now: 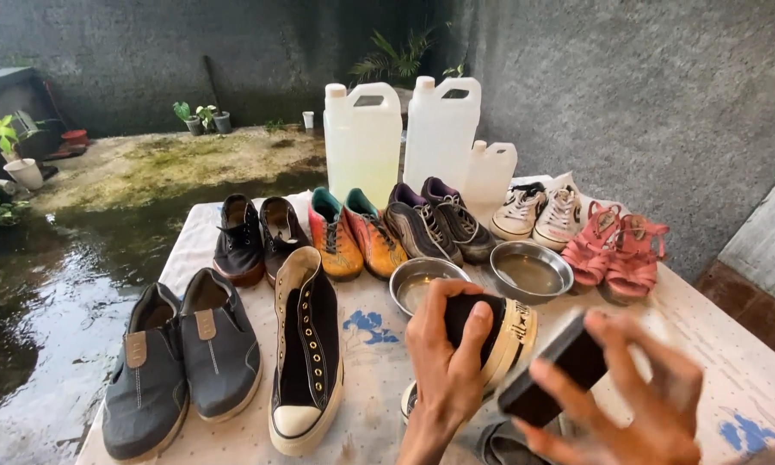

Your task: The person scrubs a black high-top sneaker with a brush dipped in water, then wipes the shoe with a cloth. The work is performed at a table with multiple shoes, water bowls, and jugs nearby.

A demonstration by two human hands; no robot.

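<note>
The left hand [449, 357] wraps around the heel of a black high-top [490, 331] with a cream sole, thumb over the top and fingers curled about it, holding the shoe tilted just above the table [731, 362]. The right hand [641, 400] pinches a dark block [555, 375], blurred, between thumb and fingers, next to the shoe's sole; whether it touches the sole is hard to tell.

Its mate, a second high-top [305, 353], lies flat on the table to the left, laces up, toe toward the camera. Further left sit two grey slip-ons [185, 353], side by side. Just behind the held shoe stand two metal bowls [529, 271], the nearer one partly hidden by the left hand.

Along the back of the table runs a row of pairs: dark lace-ups [254, 237], orange boots [357, 232], dark purple trainers [439, 224], white sneakers [538, 211] and pink sandals [615, 250]. Behind them stand three white jugs [361, 142], two tall and one small.

A grey cloth [503, 443] lies at the near edge under the hands. The ground [77, 267] to the left is wet, with potted plants [202, 116] by the wall [645, 103].
</note>
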